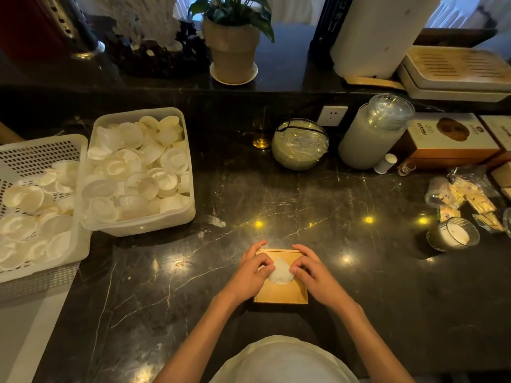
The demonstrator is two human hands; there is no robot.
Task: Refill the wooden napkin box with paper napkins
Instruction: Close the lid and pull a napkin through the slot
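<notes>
A square wooden napkin box (280, 293) sits on the dark marble counter close to me, its lid on. A white paper napkin (280, 271) pokes up through the opening in the lid. My left hand (250, 275) rests on the box's left side, fingertips pinching the napkin's left edge. On the right side lies my right hand (311, 272), its fingertips at the napkin's right edge. Both hands touch the lid and cover its side edges.
At the left stand a clear tub (138, 228) and a white perforated basket (41, 150), both full of small white cups. A bagged bowl stack (300, 145), a lid stack (370, 136), boxes (448, 139), snack packets (470, 200) and a glass candle (453, 234) crowd the back and right.
</notes>
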